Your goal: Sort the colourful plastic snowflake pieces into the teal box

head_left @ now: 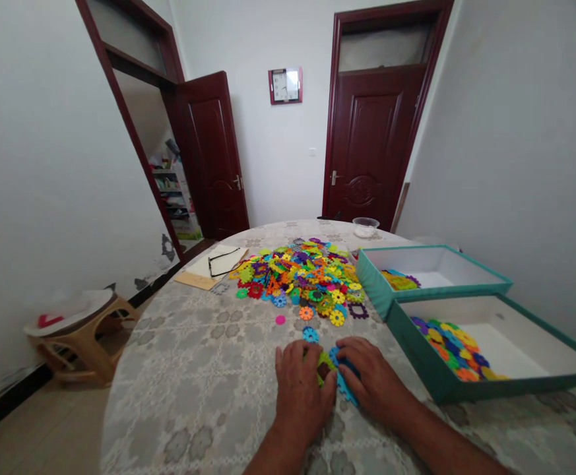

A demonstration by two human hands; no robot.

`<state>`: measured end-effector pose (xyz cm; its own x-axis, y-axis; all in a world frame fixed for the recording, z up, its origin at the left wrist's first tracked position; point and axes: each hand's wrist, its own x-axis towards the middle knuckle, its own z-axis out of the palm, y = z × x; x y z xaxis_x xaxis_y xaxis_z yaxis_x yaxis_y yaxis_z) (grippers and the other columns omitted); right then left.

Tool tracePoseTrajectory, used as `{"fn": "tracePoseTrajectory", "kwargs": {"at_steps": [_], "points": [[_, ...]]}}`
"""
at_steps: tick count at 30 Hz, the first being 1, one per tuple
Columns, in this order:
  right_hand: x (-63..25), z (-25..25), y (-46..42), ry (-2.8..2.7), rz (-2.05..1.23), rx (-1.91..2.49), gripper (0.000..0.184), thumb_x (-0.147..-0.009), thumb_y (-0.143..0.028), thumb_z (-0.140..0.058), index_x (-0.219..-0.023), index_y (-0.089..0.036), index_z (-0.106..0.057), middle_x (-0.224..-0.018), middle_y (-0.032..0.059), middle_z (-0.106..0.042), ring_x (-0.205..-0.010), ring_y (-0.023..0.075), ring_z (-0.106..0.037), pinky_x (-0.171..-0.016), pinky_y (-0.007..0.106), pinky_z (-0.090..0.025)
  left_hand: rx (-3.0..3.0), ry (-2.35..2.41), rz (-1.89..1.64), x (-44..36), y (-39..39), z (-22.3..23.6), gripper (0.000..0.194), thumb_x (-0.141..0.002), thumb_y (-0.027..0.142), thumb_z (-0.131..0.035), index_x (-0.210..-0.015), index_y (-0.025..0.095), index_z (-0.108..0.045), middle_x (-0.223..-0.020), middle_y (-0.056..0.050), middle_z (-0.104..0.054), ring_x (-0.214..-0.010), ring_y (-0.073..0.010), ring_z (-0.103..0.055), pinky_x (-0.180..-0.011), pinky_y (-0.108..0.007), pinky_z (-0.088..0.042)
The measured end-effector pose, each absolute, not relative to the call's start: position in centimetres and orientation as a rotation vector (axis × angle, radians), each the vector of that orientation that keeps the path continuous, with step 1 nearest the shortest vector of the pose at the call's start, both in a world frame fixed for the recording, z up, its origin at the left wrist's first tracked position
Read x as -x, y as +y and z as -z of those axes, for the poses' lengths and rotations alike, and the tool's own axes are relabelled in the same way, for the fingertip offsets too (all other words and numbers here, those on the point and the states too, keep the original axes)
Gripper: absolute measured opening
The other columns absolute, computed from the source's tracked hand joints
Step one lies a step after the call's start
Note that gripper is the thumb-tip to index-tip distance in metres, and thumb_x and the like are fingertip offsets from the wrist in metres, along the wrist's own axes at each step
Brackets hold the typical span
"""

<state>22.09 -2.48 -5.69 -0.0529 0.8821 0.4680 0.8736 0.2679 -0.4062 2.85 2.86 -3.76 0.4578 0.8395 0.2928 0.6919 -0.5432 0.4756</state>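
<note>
My left hand (301,389) and my right hand (369,379) rest side by side on the table (193,369), fingers curled over a small cluster of plastic snowflake discs (340,379), blue and green ones showing between them. A single blue disc (310,334) lies just beyond my fingers. A big heap of many-coloured discs (300,274) covers the table's middle. Loose orange, yellow and pink discs lie at its near edge.
Two teal boxes stand at the right: the near box (515,386) and the far box (433,290), each holding some discs. Glasses on papers (221,262) lie at the left, a clear bowl (365,227) at the back. A wooden stool (82,336) stands beside the table.
</note>
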Motion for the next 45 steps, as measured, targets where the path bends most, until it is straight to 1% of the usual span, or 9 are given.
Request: {"fn": "tracePoseTrajectory", "kwargs": {"at_steps": [4, 8, 13, 18, 21, 29, 37, 40, 45], "points": [[-22.1, 5.0, -2.4, -1.893, -0.056, 1.603, 0.014, -0.097, -0.02, -0.059, -0.107, -0.022, -0.068, -0.125, 0.0109, -0.07, -0.122, 0.0263, -0.062, -0.109, 0.046, -0.048, -2.429, 1.283, -0.712, -2.7, 2.9, 3.6, 0.03, -0.09, 0.038, -0.066, -0.119, 0.03, -0.069, -0.126, -0.01, -0.065, -0.125, -0.0329, -0.056, -0.124, -0.061, -0.026], [-22.1, 4.8, -2.0, -1.88, -0.037, 1.609, 0.025, -0.098, -0.02, -0.058, -0.121, -0.021, -0.067, -0.121, 0.0117, -0.071, -0.116, 0.0265, -0.063, -0.106, 0.045, -0.05, -2.405, 1.219, -0.779, -2.4, 3.2, 3.8, 0.03, -0.09, 0.03, -0.066, -0.12, 0.029, -0.068, -0.124, -0.01, -0.068, -0.124, -0.0319, -0.058, -0.123, -0.058, -0.03], [-23.1, 5.4, -1.1, -1.812, -0.045, 1.603, 0.029, -0.101, -0.016, -0.049, -0.123, -0.019, -0.069, -0.118, 0.0124, -0.072, -0.114, 0.0254, -0.064, -0.105, 0.044, -0.051, -2.41, 1.138, -0.863, -2.4, 3.8, 3.9, 0.031, -0.09, 0.023, -0.065, -0.121, 0.025, -0.067, -0.12, -0.01, -0.07, -0.118, -0.0299, -0.061, -0.113, -0.051, -0.042], [-24.8, 6.5, -0.6, -1.739, -0.11, 1.49, 0.045, -0.092, -0.005, -0.044, -0.127, -0.02, -0.069, -0.122, 0.0119, -0.071, -0.118, 0.0238, -0.063, -0.108, 0.043, -0.051, -2.423, 1.066, -0.919, -2.5, 4.6, 4.1, 0.034, -0.09, 0.022, -0.063, -0.124, 0.02, -0.066, -0.123, -0.012, -0.07, -0.117, -0.0301, -0.061, -0.108, -0.05, -0.047], [-25.0, 6.7, -0.8, -1.767, -0.103, 1.462, 0.045, -0.09, -0.003, -0.044, -0.124, -0.019, -0.069, -0.125, 0.0131, -0.07, -0.121, 0.0252, -0.061, -0.11, 0.044, -0.049, -2.402, 1.037, -0.957, -2.3, 5.0, 4.1, 0.031, -0.093, 0.019, -0.056, -0.121, 0.018, -0.067, -0.121, -0.012, -0.07, -0.116, -0.0281, -0.062, -0.108, -0.049, -0.048], [-24.2, 5.0, -1.4, -1.882, -0.098, 1.545, 0.029, -0.097, -0.019, -0.057, -0.124, -0.017, -0.069, -0.128, 0.0157, -0.068, -0.128, 0.0287, -0.056, -0.115, 0.046, -0.042, -2.354, 1.031, -0.995, -1.7, 5.5, 3.6, 0.032, -0.094, 0.015, -0.046, -0.116, 0.019, -0.07, -0.115, -0.009, -0.073, -0.112, -0.0245, -0.066, -0.106, -0.044, -0.052], [-24.9, 1.5, -4.0, -2.109, -0.276, 1.669, 0.061, -0.083, -0.039, -0.08, -0.137, -0.019, -0.061, -0.136, 0.0143, -0.062, -0.13, 0.0308, -0.052, -0.114, 0.045, -0.041, -2.224, 1.132, -0.968, -1.7, 5.9, 3.8, 0.03, -0.094, 0.019, -0.048, -0.115, 0.021, -0.071, -0.119, -0.009, -0.073, -0.117, -0.0249, -0.065, -0.109, -0.044, -0.05], [-24.8, 0.9, -4.3, -2.15, -0.259, 1.718, 0.053, -0.084, -0.038, -0.079, -0.13, -0.018, -0.064, -0.134, 0.0147, -0.061, -0.128, 0.0309, -0.052, -0.112, 0.044, -0.041, -2.138, 1.172, -0.938, -1.7, 5.7, 3.5, 0.03, -0.097, 0.025, -0.048, -0.116, 0.021, -0.07, -0.12, -0.009, -0.073, -0.115, -0.0251, -0.066, -0.107, -0.044, -0.05], [-24.7, 0.9, -4.1, -2.135, -0.209, 1.774, 0.036, -0.09, -0.04, -0.072, -0.116, -0.017, -0.065, -0.12, 0.014, -0.065, -0.114, 0.0286, -0.057, -0.102, 0.04, -0.044, -1.911, 1.153, -0.906, -1.5, 5.6, 2.6, 0.033, -0.102, 0.036, -0.042, -0.118, 0.022, -0.067, -0.107, -0.006, -0.074, -0.094, -0.0214, -0.07, -0.09, -0.039, -0.056]]}}
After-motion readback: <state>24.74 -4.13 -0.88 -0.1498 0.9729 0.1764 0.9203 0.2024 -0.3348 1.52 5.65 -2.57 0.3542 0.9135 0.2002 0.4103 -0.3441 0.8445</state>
